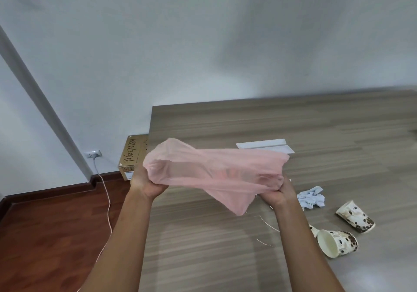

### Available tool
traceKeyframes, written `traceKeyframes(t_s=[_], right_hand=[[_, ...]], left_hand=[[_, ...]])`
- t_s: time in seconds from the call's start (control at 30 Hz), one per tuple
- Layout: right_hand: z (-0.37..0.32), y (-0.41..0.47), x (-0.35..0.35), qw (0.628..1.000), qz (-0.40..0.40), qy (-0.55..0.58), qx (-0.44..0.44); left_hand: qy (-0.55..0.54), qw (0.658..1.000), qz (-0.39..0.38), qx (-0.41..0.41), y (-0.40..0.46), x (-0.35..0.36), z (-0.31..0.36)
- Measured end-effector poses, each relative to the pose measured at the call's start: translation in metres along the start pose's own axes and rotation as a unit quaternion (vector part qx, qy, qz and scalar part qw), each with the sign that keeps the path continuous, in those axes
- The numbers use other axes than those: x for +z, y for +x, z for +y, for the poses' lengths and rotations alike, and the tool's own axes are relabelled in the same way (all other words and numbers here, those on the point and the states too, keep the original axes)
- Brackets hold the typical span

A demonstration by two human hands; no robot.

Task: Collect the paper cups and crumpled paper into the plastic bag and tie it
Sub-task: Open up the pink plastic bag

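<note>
A thin pink plastic bag is stretched in the air above the table between both hands. My left hand grips its left end. My right hand grips its right end. A crumpled pale blue paper lies on the table just right of my right hand. Two paper cups with a brown bean print lie on their sides: one with its mouth facing me, the other farther right. Part of a third cup shows behind my right forearm.
The wooden table reaches to the wall. A flat white tray lies behind the bag. Left of the table, a cardboard box stands on the red-brown floor, and a cable runs from a wall socket.
</note>
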State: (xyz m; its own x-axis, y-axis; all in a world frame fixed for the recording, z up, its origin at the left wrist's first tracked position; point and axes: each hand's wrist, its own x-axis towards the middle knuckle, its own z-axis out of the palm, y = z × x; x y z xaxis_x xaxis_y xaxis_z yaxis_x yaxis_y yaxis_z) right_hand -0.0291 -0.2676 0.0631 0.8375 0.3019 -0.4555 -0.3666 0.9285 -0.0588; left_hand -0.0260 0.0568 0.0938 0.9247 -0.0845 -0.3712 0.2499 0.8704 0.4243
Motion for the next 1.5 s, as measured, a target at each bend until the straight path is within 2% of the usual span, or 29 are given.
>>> traceKeyframes(t_s=[0.07, 0.17, 0.23, 0.3, 0.37, 0.43, 0.57, 0.63, 0.67, 0.7, 0.73, 0.8, 0.83, 0.93, 0.97, 1.0, 1.13, 1.2, 1.27, 1.3, 1.4, 1.43, 1.47, 1.5], right_hand=[[0.002, -0.005, 0.004, 0.999, -0.012, -0.032, -0.030], [0.007, -0.007, 0.012, 0.992, 0.045, -0.101, -0.062], [0.012, -0.012, 0.020, 0.990, 0.053, -0.118, -0.060], [0.016, -0.017, 0.029, 0.994, 0.052, -0.076, -0.065], [0.019, -0.017, 0.033, 0.997, 0.049, -0.010, -0.062], [0.019, -0.007, 0.027, 0.996, 0.063, 0.014, -0.063], [0.024, 0.003, 0.028, 0.997, 0.049, 0.018, -0.052], [0.027, 0.004, 0.030, 0.997, 0.038, 0.000, -0.065], [0.029, 0.003, 0.032, 0.997, 0.036, -0.019, -0.070], [0.029, 0.003, 0.032, 0.996, 0.034, -0.051, -0.072], [0.028, 0.000, 0.034, 0.992, 0.037, -0.092, -0.073], [0.024, -0.006, 0.035, 0.982, 0.050, -0.167, -0.076], [0.021, -0.007, 0.033, 0.972, 0.054, -0.213, -0.079], [0.014, -0.015, 0.029, 0.954, 0.055, -0.291, -0.051], [0.010, -0.017, 0.027, 0.950, 0.055, -0.303, -0.049], [0.007, -0.019, 0.026, 0.944, 0.060, -0.320, -0.045], [0.001, -0.022, 0.020, 0.939, 0.076, -0.336, -0.020], [0.002, -0.021, 0.018, 0.930, 0.093, -0.356, -0.012], [0.002, -0.021, 0.017, 0.928, 0.094, -0.361, -0.013], [0.002, -0.021, 0.017, 0.927, 0.094, -0.362, -0.013], [0.002, -0.019, 0.014, 0.934, 0.108, -0.340, -0.013], [0.002, -0.017, 0.013, 0.936, 0.115, -0.332, -0.010], [0.002, -0.014, 0.012, 0.938, 0.116, -0.326, -0.008], [0.003, -0.012, 0.012, 0.939, 0.120, -0.322, -0.008]], left_hand=[[0.064, 0.997, 0.045, -0.013, -0.001, -0.001, 0.001], [0.146, 0.988, 0.056, 0.020, 0.002, -0.004, 0.006], [0.221, 0.968, 0.076, 0.092, 0.000, 0.003, 0.006], [0.304, 0.924, 0.118, 0.198, -0.004, 0.016, 0.003], [0.412, 0.844, 0.126, 0.320, -0.014, 0.031, -0.002], [0.525, 0.751, 0.057, 0.397, -0.025, 0.041, -0.007], [0.705, 0.557, -0.054, 0.435, -0.028, 0.049, -0.015], [0.753, 0.487, -0.075, 0.437, -0.019, 0.051, -0.019], [0.754, 0.483, -0.081, 0.437, -0.016, 0.053, -0.022], [0.746, 0.500, -0.079, 0.432, -0.017, 0.056, -0.024], [0.724, 0.546, -0.074, 0.415, -0.017, 0.058, -0.024], [0.655, 0.676, -0.052, 0.333, -0.023, 0.067, -0.023], [0.616, 0.730, -0.037, 0.294, -0.028, 0.073, -0.020], [0.418, 0.898, -0.025, 0.131, -0.037, 0.083, -0.002], [0.352, 0.932, -0.028, 0.074, -0.038, 0.083, 0.004], [0.317, 0.947, -0.023, 0.042, -0.038, 0.082, 0.008], [0.310, 0.947, 0.077, 0.018, -0.027, 0.060, 0.010], [0.335, 0.939, 0.078, -0.025, -0.022, 0.051, 0.009], [0.432, 0.896, 0.096, -0.027, -0.011, 0.038, 0.010], [0.483, 0.869, 0.106, 0.007, -0.008, 0.035, 0.009], [0.599, 0.765, 0.116, 0.206, -0.007, 0.033, 0.006], [0.617, 0.740, 0.077, 0.256, -0.010, 0.034, 0.005], [0.635, 0.722, 0.015, 0.273, -0.014, 0.037, 0.004], [0.674, 0.689, -0.047, 0.262, -0.017, 0.039, 0.002]])
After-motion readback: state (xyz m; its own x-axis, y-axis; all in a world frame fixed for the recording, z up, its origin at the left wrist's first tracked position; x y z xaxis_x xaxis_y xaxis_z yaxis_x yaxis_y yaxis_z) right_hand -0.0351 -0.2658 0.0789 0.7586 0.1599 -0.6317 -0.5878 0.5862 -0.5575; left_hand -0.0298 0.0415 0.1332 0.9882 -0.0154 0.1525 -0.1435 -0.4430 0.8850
